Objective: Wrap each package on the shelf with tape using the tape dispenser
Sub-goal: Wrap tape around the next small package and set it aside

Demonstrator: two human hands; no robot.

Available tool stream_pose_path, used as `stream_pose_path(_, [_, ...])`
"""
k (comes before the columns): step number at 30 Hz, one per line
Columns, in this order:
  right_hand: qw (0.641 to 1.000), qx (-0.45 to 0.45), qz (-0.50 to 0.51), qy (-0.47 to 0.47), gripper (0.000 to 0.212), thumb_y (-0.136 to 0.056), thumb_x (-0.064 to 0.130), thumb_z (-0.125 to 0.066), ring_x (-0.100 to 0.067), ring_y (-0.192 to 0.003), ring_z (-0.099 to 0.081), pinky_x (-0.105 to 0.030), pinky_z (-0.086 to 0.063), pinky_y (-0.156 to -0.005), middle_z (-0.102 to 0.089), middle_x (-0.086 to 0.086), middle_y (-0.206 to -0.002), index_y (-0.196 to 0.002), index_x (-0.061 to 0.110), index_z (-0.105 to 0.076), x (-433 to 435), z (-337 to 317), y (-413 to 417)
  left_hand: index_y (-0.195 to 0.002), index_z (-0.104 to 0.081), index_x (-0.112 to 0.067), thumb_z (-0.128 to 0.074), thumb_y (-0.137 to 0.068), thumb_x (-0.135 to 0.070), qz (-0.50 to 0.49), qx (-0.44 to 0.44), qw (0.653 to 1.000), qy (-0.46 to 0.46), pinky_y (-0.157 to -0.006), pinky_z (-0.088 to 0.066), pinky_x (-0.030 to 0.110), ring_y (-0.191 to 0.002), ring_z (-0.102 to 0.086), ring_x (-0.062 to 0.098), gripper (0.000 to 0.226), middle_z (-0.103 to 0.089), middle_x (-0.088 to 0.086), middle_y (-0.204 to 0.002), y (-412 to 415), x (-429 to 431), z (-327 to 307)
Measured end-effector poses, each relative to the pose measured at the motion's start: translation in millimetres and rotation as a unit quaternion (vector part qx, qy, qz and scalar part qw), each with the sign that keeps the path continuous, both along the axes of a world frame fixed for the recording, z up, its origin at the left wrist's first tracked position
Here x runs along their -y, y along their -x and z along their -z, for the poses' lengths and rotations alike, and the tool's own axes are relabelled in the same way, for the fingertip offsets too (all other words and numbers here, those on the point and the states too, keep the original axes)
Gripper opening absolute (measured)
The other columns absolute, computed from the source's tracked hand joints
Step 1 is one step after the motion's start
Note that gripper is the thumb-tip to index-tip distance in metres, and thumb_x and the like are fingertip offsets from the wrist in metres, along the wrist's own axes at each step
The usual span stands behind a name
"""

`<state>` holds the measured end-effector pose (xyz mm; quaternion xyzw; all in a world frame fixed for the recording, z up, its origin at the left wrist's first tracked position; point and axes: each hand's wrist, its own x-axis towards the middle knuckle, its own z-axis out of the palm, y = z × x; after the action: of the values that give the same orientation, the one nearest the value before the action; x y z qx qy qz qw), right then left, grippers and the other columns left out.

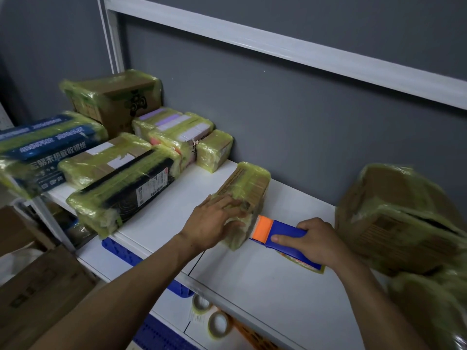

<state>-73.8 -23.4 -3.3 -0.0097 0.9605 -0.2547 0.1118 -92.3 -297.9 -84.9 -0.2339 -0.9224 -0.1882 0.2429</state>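
A small cardboard package (249,188) wrapped in yellowish tape lies on the white shelf (252,269) near the grey back wall. My left hand (214,221) rests flat on its near end, fingers straight and thumb against its side. My right hand (318,242) grips the blue handle of the tape dispenser (280,236). The dispenser's orange head touches the package's near right side, low on the shelf. The tape roll is mostly hidden under my right hand.
Several taped packages (118,188) crowd the shelf's left half, one with a blue printed box (43,150). Large taped boxes (396,218) stand at the right. Spare tape rolls (218,324) and blue crates (121,251) lie on the shelf below. Cardboard boxes (38,281) sit lower left.
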Motion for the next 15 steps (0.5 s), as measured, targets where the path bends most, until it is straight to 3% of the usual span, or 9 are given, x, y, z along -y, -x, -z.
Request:
stream_pose_path(2, [1.000,0.001,-0.003,0.024,0.068,-0.059,0.078,-0.069,-0.014,-0.077,-0.071,-0.021,-0.054,-0.063,-0.072,0.006,-0.088,-0.090,0.018,-0.066,1.4,-2.9,-5.3,-0.112,-0.071,-0.037,-0.065,-0.094,-0.048,0.025,0.015,0.999,-0.022,-0.088,-0.054,0.036,-0.126,-0.056,0.018,0.022,-0.063,-0.013,-0.129,3.4,7.2,-3.1])
stream_pose_path(4, [0.999,-0.002,-0.004,0.034,0.075,-0.053,0.080,-0.064,-0.015,-0.077,-0.071,-0.023,-0.056,-0.065,-0.073,0.005,-0.089,-0.092,0.017,-0.066,1.0,-6.0,-9.8,-0.110,-0.070,-0.038,-0.052,-0.095,-0.060,0.041,0.038,0.998,-0.030,-0.082,-0.056,0.034,-0.123,-0.055,0.015,0.032,-0.060,-0.017,-0.129,6.3,13.5,-5.2])
stream_pose_path(7, [0.999,-0.020,-0.011,0.025,0.072,-0.057,0.081,-0.065,-0.015,-0.073,-0.071,-0.025,-0.057,-0.066,-0.072,0.005,-0.083,-0.088,0.017,-0.066,-0.4,-4.9,-15.3,-0.110,-0.068,-0.039,-0.042,-0.094,-0.068,0.056,0.070,0.996,-0.024,-0.077,-0.057,0.038,-0.125,-0.054,0.015,0.042,-0.057,-0.020,-0.129,10.4,17.7,-5.3])
stream_pose_path(11, [0.999,-0.027,-0.007,0.026,0.059,-0.069,0.072,-0.076,-0.014,-0.068,-0.071,-0.024,-0.055,-0.061,-0.071,0.002,-0.076,-0.082,0.016,-0.066,-8.5,4.2,-22.5,-0.111,-0.070,-0.037,-0.045,-0.094,-0.068,0.067,0.078,0.994,-0.048,-0.081,-0.057,0.035,-0.129,-0.051,0.009,0.043,-0.058,-0.019,-0.129,12.5,24.3,-9.1])
stream_pose_path(15, [0.999,-0.019,0.015,0.034,0.054,-0.071,0.068,-0.077,-0.013,-0.073,-0.073,-0.022,-0.054,-0.059,-0.073,0.004,-0.084,-0.087,0.018,-0.065,-23.3,8.1,-28.2,-0.112,-0.071,-0.038,-0.053,-0.093,-0.066,0.080,0.103,0.989,-0.075,-0.090,-0.056,0.039,-0.134,-0.048,0.007,0.039,-0.058,-0.019,-0.133,13.7,28.9,-3.9])
